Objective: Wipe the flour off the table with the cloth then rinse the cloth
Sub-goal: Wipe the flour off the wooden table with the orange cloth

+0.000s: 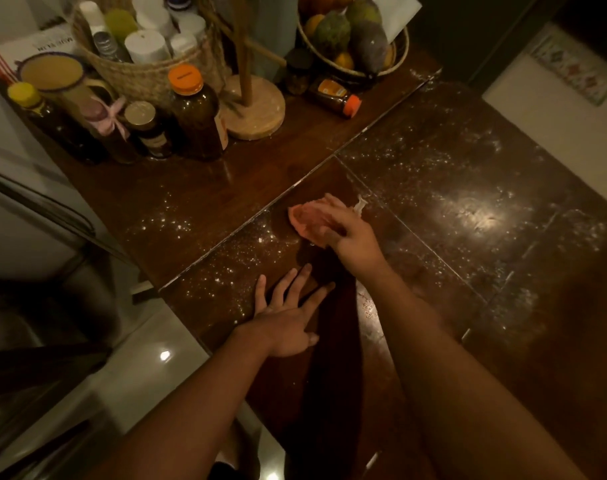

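Found right grip (355,237) clamped on crumpled pink cloth (305,220) mid dark wooden surface (225,188); left grip (288,327) spread flat by left edge, beside white flour (225,275).

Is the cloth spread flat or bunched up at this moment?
Bunched up: the pink cloth is a crumpled wad under the right hand, whose fingers curl over it against the table.

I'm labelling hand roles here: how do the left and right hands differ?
The left hand lies flat, fingers spread, holding nothing; the right hand grips the pink cloth. The left hand sits near the table edge; the right hand reaches farther in, beside scattered flour. Both rest on the dark table.
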